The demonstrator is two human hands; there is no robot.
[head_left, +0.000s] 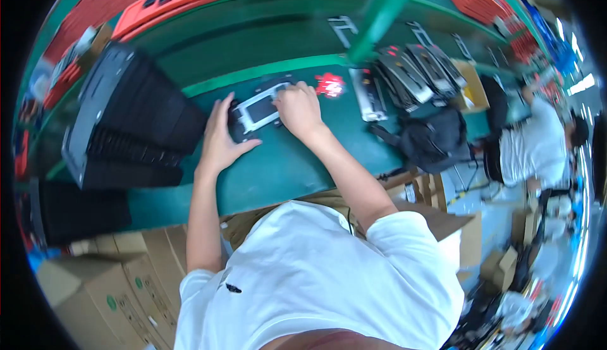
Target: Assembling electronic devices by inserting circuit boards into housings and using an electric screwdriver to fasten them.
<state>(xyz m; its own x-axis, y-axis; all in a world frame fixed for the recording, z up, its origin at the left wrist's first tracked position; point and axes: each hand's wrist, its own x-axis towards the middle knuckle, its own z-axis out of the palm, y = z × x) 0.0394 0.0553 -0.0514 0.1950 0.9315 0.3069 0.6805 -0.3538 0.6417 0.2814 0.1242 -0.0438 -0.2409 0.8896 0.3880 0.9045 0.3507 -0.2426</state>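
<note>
On the green bench lies a flat dark part with a silver rectangular frame (pixel 256 110), set at a slant. My left hand (pixel 220 140) rests at its left end, thumb and fingers spread apart, the fingertips by the dark edge. Over the frame's right end is my right hand (pixel 298 110), its fingers curled and pressed together; whatever they pinch is hidden beneath them. Just right of that hand sits a small pile of red pieces (pixel 330 85), too blurred to name.
A tall stack of black panels (pixel 136 113) stands at left. To the right are a silver-and-black unit (pixel 368 95), several similar units (pixel 414 75) and a black backpack (pixel 436 138). Cardboard boxes (pixel 123 287) sit below the bench. Another person (pixel 534 141) works at far right.
</note>
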